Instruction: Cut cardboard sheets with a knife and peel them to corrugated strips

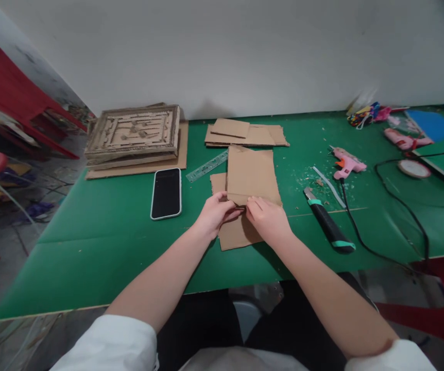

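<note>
From where I stand, the person has both hands near the middle of the green tabletop's (109, 268) near edge. The left hand (217, 212) has its grip pinching the near left corner of a brown cardboard piece (252, 172), thumb and fingers closed about it. The right hand (266, 219) has its grip pinching that piece's near edge, just beside the left fingertips. That piece lies over a lower cardboard sheet (239, 234), which shows along the left and toward the near edge of the tabletop.

A clear ruler (207, 166) touches or nearly touches the held piece's left side; I can't tell which. A phone (167, 193) lies toward the left edge. At the far left corner there's a stack of cardboard topped by a framed panel (135, 131), and more flat pieces (258, 135) sit by the far edge. Toward the right edge lie a black and green cutter (329, 220), a glue stick (328, 186) and a pink glue gun (348, 163).
</note>
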`<action>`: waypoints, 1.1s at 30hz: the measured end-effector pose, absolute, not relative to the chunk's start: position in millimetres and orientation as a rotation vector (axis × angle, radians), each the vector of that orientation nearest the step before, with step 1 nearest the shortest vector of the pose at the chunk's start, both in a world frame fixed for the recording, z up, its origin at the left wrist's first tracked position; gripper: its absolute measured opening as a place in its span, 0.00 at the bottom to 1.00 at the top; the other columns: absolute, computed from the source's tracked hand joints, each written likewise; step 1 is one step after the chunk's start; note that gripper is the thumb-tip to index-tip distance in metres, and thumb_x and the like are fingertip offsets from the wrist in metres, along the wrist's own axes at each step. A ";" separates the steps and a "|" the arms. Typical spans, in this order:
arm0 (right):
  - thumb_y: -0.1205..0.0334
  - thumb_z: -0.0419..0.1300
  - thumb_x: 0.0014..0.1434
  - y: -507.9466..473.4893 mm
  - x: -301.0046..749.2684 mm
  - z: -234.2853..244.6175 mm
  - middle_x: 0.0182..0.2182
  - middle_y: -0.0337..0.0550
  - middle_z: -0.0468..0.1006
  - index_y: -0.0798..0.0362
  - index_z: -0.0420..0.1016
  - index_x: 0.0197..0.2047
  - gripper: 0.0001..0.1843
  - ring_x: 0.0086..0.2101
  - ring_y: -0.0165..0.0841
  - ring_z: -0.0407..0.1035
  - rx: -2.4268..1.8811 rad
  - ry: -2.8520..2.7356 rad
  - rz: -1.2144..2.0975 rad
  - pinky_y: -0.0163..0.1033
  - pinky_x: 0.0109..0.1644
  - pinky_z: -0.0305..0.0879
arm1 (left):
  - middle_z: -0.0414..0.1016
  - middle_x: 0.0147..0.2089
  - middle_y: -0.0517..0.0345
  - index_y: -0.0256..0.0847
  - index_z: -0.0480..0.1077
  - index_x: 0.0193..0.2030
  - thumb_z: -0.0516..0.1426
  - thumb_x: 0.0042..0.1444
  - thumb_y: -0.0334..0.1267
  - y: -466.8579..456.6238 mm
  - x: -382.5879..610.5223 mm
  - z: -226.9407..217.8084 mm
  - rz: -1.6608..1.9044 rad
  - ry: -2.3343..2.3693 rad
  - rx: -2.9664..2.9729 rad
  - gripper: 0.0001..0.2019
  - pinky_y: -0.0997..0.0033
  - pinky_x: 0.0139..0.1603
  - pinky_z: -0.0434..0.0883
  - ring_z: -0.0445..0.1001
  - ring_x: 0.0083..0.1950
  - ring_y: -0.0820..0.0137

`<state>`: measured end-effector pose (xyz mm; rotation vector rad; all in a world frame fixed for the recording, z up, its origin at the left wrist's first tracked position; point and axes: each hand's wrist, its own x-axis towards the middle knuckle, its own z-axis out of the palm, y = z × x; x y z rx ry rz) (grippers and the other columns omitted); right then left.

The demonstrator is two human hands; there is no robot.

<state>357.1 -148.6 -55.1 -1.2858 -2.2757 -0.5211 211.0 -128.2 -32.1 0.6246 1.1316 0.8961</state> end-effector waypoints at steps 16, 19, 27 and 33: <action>0.71 0.51 0.57 -148.9 356.7 -54.6 0.29 0.46 0.77 0.57 0.72 0.34 0.08 0.30 0.31 0.70 -1.263 -2.289 -0.369 0.34 0.32 0.62 | 0.72 0.43 0.52 0.39 0.62 0.42 0.56 0.42 0.22 -133.3 216.8 -37.2 0.923 1.079 0.683 0.19 0.70 0.39 0.74 0.74 0.36 0.73; 0.71 0.51 0.57 -149.2 360.1 -55.5 0.35 0.48 0.77 0.58 0.72 0.37 0.09 0.36 0.32 0.70 -1.275 -2.246 -0.369 0.35 0.37 0.63 | 0.72 0.43 0.50 0.39 0.62 0.43 0.57 0.43 0.23 -130.7 215.0 -35.6 0.941 1.102 0.677 0.19 0.72 0.38 0.74 0.75 0.37 0.71; 0.73 0.49 0.56 -146.2 365.4 -55.1 0.27 0.46 0.74 0.58 0.71 0.31 0.10 0.32 0.32 0.68 -1.304 -2.324 -0.344 0.36 0.35 0.62 | 0.72 0.44 0.50 0.41 0.62 0.44 0.59 0.43 0.25 -127.7 211.7 -32.0 0.968 1.158 0.679 0.20 0.73 0.36 0.73 0.76 0.36 0.70; 0.72 0.49 0.56 -146.7 362.6 -53.5 0.25 0.43 0.73 0.57 0.71 0.29 0.10 0.29 0.30 0.66 -1.275 -2.303 -0.406 0.35 0.33 0.59 | 0.72 0.43 0.54 0.42 0.62 0.44 0.59 0.42 0.24 -130.0 212.3 -31.1 0.994 1.142 0.652 0.21 0.74 0.34 0.73 0.75 0.35 0.71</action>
